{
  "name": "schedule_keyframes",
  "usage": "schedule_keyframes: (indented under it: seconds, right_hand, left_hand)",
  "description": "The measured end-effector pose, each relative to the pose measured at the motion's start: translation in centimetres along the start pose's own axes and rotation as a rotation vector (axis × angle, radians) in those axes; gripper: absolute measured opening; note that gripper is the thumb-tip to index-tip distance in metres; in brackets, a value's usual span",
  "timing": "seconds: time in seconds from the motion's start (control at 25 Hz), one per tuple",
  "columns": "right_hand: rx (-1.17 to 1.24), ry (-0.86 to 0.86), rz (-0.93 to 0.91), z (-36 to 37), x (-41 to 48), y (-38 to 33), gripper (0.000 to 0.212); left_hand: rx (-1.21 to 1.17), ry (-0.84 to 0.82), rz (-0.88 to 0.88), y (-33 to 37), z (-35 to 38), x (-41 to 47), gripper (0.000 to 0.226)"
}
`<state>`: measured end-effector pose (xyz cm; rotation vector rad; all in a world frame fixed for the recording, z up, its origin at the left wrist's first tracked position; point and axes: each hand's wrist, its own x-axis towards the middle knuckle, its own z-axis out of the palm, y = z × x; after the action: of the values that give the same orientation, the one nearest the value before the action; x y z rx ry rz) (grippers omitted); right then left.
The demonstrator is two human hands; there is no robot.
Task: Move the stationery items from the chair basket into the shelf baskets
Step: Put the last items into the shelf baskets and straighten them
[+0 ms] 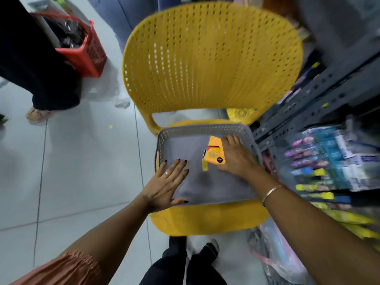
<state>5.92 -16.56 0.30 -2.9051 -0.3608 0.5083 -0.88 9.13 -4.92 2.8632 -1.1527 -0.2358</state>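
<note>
A grey perforated basket point(205, 129) sits on the seat of a yellow plastic chair point(211, 58). Inside it lies an orange stationery pack point(213, 155) with a small yellow tag just below it. My right hand point(236, 156) is inside the basket, fingers curled on the pack's right edge. Flat on the basket's near left corner rests my left hand point(167, 182), fingers spread and holding nothing. Packs of pens and markers point(316, 169) fill the shelf baskets at the right, blurred.
A grey metal shelf frame point(320, 95) stands close to the chair's right side. A red basket point(82, 46) with dark items hangs at the upper left beside a person in dark clothes. Plastic bags lie on the floor below the chair. The floor is white tile.
</note>
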Motion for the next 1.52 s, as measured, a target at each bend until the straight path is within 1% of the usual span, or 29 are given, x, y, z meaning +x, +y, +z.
schedule_keyframes:
  seconds: [0.12, 0.24, 0.36, 0.44, 0.56, 0.64, 0.72, 0.84, 0.96, 1.08, 1.2, 1.28, 1.36, 1.4, 1.52]
  right_hand:
    - [0.004, 0.139, 0.105, -7.7, -2.7, 0.8, 0.075]
    - [0.016, 0.312, 0.17, -16.5, -6.1, 0.8, 0.074]
    - [-0.025, 0.437, 0.236, -24.8, -11.0, 1.0, 0.076]
    - [-0.046, 0.496, 0.304, -29.3, -14.9, 1.5, 0.071]
    - [-0.026, 0.544, 0.435, -34.2, -21.2, 2.3, 0.061]
    - [-0.038, 0.557, 0.54, -35.8, -26.1, 4.0, 0.058]
    - [-0.028, 0.578, 0.621, -36.3, -31.0, 5.4, 0.059]
    - [-0.017, 0.577, 0.748, -35.5, -38.4, 7.4, 0.066]
    - [-0.005, 0.575, 0.881, -33.6, -45.9, 8.7, 0.056]
    - [0.05, 0.512, 1.021, -30.5, -53.0, 9.6, 0.052]
    - [0.12, 0.477, 1.153, -27.0, -58.5, 10.1, 0.068]
    - [0.183, 0.452, 1.215, -24.7, -61.2, 10.4, 0.082]
    - [0.23, 0.412, 1.256, -22.5, -62.8, 10.5, 0.087]
    - [0.248, 0.395, 1.274, -21.4, -63.4, 10.7, 0.084]
    - [0.293, 0.346, 1.301, -18.5, -64.2, 11.5, 0.08]
  left_hand:
    - [0.012, 0.097, -0.023, -0.3, -6.3, 2.9, 0.086]
    - [0.025, 0.221, 0.025, 0.6, -13.2, 7.0, 0.085]
    - [0.03, 0.335, 0.151, 3.2, -18.8, 10.8, 0.085]
    - [0.019, 0.418, 0.245, 5.8, -22.3, 13.3, 0.084]
    - [0.028, 0.505, 0.358, 10.9, -27.4, 16.6, 0.086]
    - [0.021, 0.537, 0.443, 14.9, -30.5, 17.8, 0.084]
    - [0.027, 0.562, 0.521, 18.9, -32.4, 18.4, 0.085]
    - [0.046, 0.555, 0.641, 25.2, -33.7, 18.1, 0.087]
    - [0.047, 0.556, 0.77, 31.4, -33.3, 16.9, 0.087]
    - [0.092, 0.581, 0.939, 36.9, -32.3, 15.2, 0.084]
    - [0.099, 0.518, 1.054, 40.6, -30.1, 13.9, 0.078]
    - [0.106, 0.395, 1.096, 42.2, -27.8, 14.0, 0.076]
    - [0.093, 0.263, 1.099, 42.8, -25.7, 14.4, 0.077]
    - [0.074, 0.236, 1.084, 43.1, -25.0, 14.7, 0.077]
    - [0.052, 0.252, 1.031, 43.9, -24.6, 15.3, 0.079]
